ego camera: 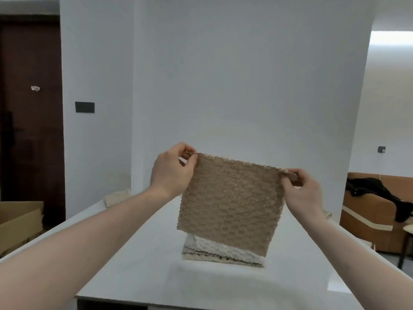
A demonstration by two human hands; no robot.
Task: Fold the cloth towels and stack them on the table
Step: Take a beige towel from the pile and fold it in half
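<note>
A tan textured cloth towel (230, 202) hangs in the air above the white table (138, 260). My left hand (172, 171) pinches its upper left corner and my right hand (301, 189) pinches its upper right corner, so it hangs flat and slightly tilted down to the right. Directly below its lower edge lies a small stack of folded towels (221, 253), pale grey on top and beige beneath; the hanging towel hides the stack's far part. Another beige towel (117, 198) lies at the table's far left corner.
A cardboard box (20, 222) stands at the left beside a dark wooden door (31, 108). At the right is an orange-brown sofa (366, 222) with black clothing (380, 193) on it. A white wall stands behind the table.
</note>
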